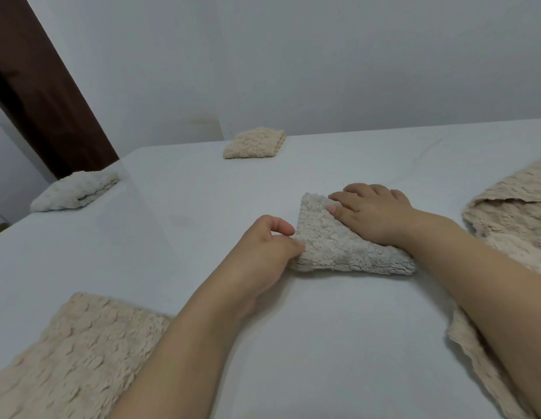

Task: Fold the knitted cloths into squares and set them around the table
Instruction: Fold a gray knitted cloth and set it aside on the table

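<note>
Cloth (348, 243) being folded sits near the middle of the table (323, 343), pale grey-white and bunched into a thick wedge, under both of my hands; my left hand (263, 249) has its fingers curled and pinches the cloth's near-left edge between thumb and fingertips; my right hand (375, 213) lies flat on the cloth's far-right side, fingers straight and spread, pressing it down, with the fingertips reaching past its top edge; my right forearm crosses over an unfolded beige cloth (511, 213) that spreads along the table's right side, one flap turned over at its far end; moving outward, a folded beige cloth (66, 358) lies at the near-left corner, partly under my left forearm; a folded white cloth (75, 190) rests at the far-left edge, and I cannot tell how square it is from this angle; a folded beige square (254, 144) sits at the far edge, close to the wall (323, 55); the table is covered in a plain white sheet; a dark brown door frame (45, 86) slants behind the far-left corner
</note>
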